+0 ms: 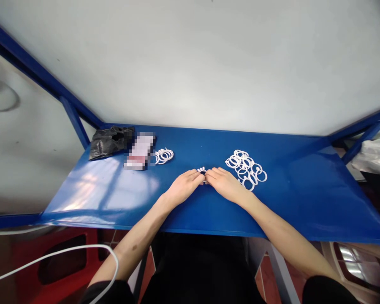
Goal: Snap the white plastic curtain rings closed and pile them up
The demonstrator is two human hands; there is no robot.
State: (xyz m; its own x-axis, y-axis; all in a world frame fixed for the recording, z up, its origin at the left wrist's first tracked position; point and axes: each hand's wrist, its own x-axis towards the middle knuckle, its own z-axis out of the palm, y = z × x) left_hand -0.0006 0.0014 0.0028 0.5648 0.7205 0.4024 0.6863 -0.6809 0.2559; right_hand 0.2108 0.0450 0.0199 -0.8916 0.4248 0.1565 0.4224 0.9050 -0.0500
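My left hand (187, 182) and my right hand (222, 179) meet over the middle of the blue table (190, 215). Between their fingertips they pinch a white plastic ring (202, 169), mostly covered by the fingers; small white knobs stick out at its top. I cannot tell if it is one ring or more. Just right of my right hand lies a loose pile of similar white rings (247, 169), each with a small tab. Farther left, a smaller cluster of white rings (165, 156) lies stacked together.
A black plastic bag (109, 142) and a blurred-out phone-like rectangle (139, 151) lie at the table's back left. Blue frame bars (74, 122) rise at both sides. A white cable (66, 250) crosses the lower left, above a red chair (63, 261). A whitish bag (378, 156) is at far right.
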